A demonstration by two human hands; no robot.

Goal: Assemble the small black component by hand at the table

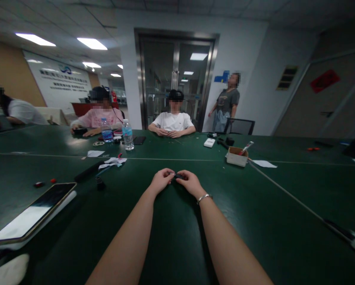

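Note:
Both of my hands meet over the middle of the green table [177,221]. A small dark object [178,175] sits between my fingertips, too small to identify. My left hand [162,180] pinches its left end with thumb and fingers. On the other end, my right hand [191,183] has its thumb and fingers closed; a silver bracelet [205,198] is round that wrist.
A phone [37,211] lies at the left, with a black cylinder [99,183] beyond it. Crumpled paper [113,161], bottles [128,135] and a small box [237,156] stand farther off. People sit across the table; one person [227,101] stands.

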